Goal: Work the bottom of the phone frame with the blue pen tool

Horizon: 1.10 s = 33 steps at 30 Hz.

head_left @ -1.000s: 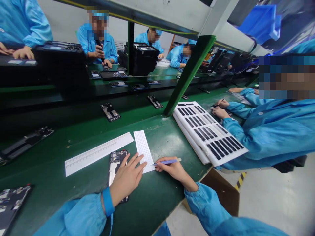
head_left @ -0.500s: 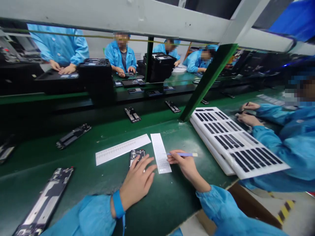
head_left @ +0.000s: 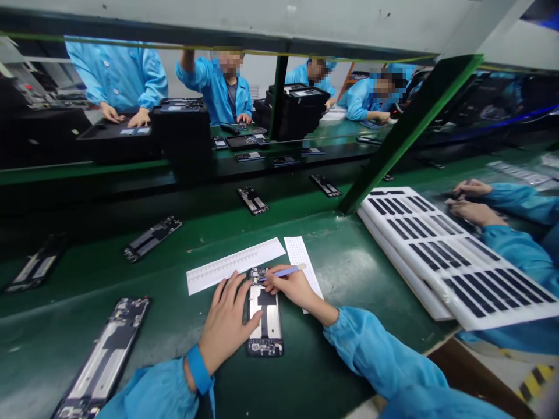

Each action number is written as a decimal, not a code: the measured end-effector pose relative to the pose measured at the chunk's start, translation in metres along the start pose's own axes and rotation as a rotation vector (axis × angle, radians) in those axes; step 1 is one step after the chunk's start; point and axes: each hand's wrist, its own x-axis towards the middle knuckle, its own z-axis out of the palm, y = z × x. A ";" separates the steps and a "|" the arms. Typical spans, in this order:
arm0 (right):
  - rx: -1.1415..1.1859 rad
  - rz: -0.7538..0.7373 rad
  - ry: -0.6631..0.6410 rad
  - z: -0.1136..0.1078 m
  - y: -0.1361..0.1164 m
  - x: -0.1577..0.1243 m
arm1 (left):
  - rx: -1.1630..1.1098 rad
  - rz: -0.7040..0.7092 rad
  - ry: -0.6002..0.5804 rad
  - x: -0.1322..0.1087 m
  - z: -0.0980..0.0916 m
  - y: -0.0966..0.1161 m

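An opened phone [head_left: 266,329] lies on the green bench in front of me, its circuit board and silver inner plate showing. My left hand [head_left: 227,320] rests along its left side with fingers spread and the thumb over the plate. Pinched in my right hand [head_left: 290,286] is a pair of purple tweezers [head_left: 286,272], their tip at the board on the phone's upper end. Whether the tips hold anything is too small to tell. Just behind are a white label sheet [head_left: 236,265] and a second sheet with rows of small marks [head_left: 301,256], partly under my right hand.
White foam trays [head_left: 419,247] with black strips stand at the right, beside a co-worker's hands [head_left: 474,201]. Another opened phone [head_left: 105,355] lies at left, and several more lie farther back. A green post [head_left: 410,134] rises behind the trays. Co-workers sit opposite near black tray stacks [head_left: 179,134].
My right hand has moved left with the tweezers, from the marked sheet to the phone's board. My left hand has shifted off the phone's middle to its left side. The view has turned slightly.
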 end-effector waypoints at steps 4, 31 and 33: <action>-0.037 -0.008 -0.021 0.000 -0.003 -0.001 | -0.013 0.000 -0.008 -0.001 0.000 -0.001; -0.204 -0.189 -0.038 -0.027 -0.021 0.078 | 0.083 -0.041 0.101 0.057 0.014 -0.028; -0.219 -0.192 -0.054 -0.027 -0.018 0.078 | 0.076 -0.028 0.075 0.057 0.017 -0.032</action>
